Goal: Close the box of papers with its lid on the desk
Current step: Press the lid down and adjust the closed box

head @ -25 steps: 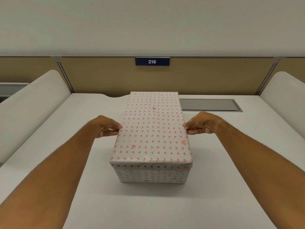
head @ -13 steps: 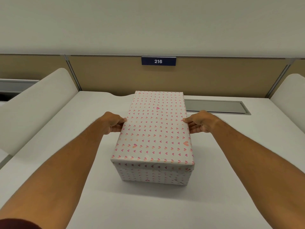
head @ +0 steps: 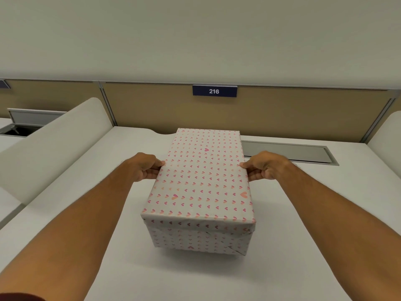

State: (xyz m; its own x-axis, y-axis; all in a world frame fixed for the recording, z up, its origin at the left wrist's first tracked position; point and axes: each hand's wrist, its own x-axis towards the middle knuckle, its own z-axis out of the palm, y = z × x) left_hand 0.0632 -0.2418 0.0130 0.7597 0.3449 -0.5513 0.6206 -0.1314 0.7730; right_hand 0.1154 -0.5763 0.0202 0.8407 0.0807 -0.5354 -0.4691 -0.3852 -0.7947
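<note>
Lid (head: 201, 177) sits on the box (head: 199, 240), mid-counter (head: 303, 246), long axis running near-to-far. Left hand (head: 144, 168) and right hand (head: 263, 167) pinch its opposite long edges, fingers clamped on the rim for a level, even press. Looks fully seated; far edge hard to confirm.

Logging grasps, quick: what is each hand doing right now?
Left hand: closed on the left edge of the lid.
Right hand: closed on the lid's right edge.
</note>
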